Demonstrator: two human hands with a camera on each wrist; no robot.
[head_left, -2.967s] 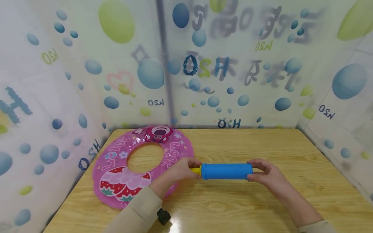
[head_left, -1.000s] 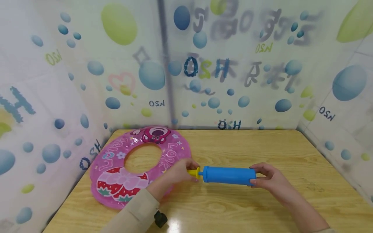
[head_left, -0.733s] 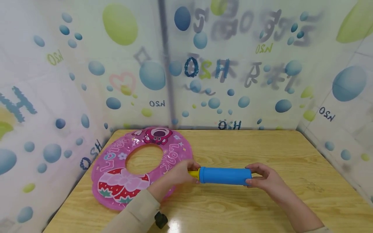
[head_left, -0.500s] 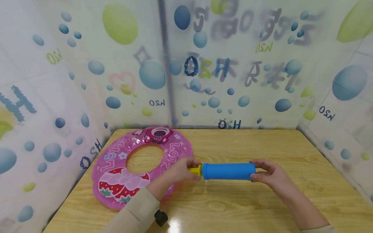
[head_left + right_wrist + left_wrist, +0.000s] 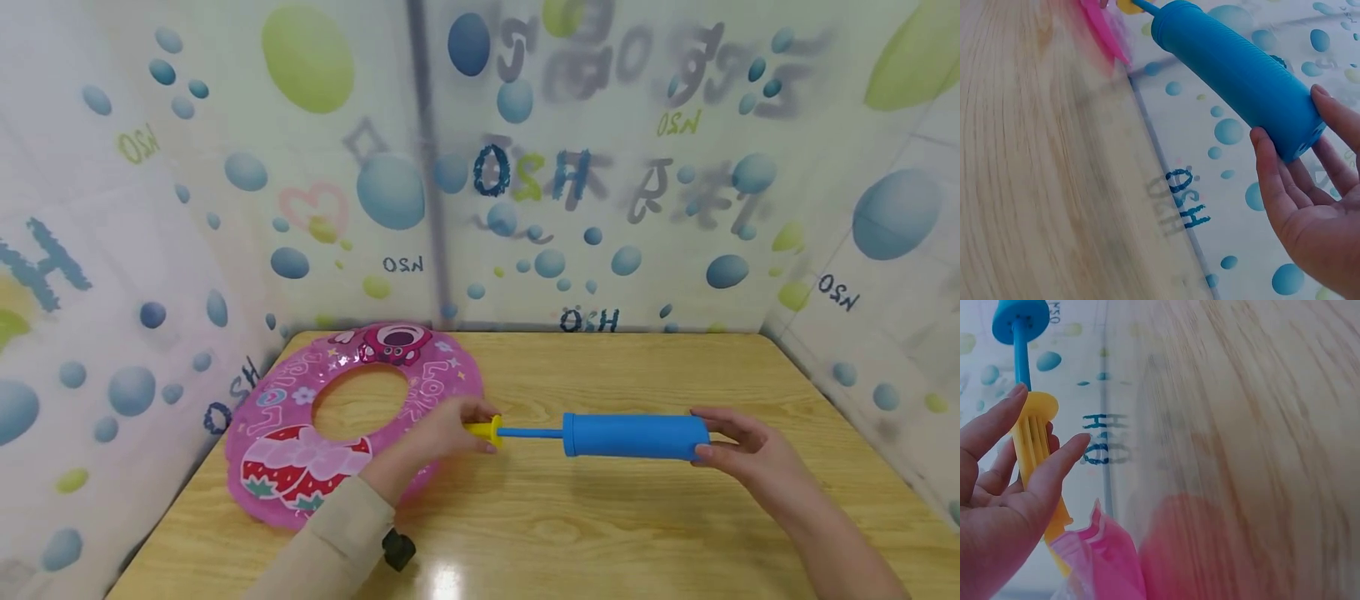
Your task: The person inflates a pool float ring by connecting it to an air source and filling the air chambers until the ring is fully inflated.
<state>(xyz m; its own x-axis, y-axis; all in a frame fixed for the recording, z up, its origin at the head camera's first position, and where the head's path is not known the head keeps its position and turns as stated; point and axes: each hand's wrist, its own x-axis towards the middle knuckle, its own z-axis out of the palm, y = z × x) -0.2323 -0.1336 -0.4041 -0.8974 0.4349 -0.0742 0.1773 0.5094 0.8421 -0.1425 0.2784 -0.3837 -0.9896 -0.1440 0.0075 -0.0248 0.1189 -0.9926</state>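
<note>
Holds pump [image 5: 581, 435] level at dial centre, above wooden table [image 5: 675, 533], with blue rod [image 5: 530, 433] exposed between yellow handle [image 5: 483, 431] and blue barrel [image 5: 637, 437]. Grips the handle at 9 o'clock between thumb and fingers of the left hand [image 5: 447, 431]; pinches the barrel's end at 3 o'clock with the right hand [image 5: 753, 458]. Has pink inflatable ring [image 5: 273, 417] on the table farther out toward 9 o'clock.

Back wall [image 5: 637, 75]: pale, blue and green bubbles [image 5: 390, 192], "H2O" lettering [image 5: 531, 177], dark vertical stripe [image 5: 425, 133]
Side walls [image 5: 896, 325]: same bubble print
Desk [image 5: 637, 533]: light wood grain
Light: glare [image 5: 446, 581] on the near side
</note>
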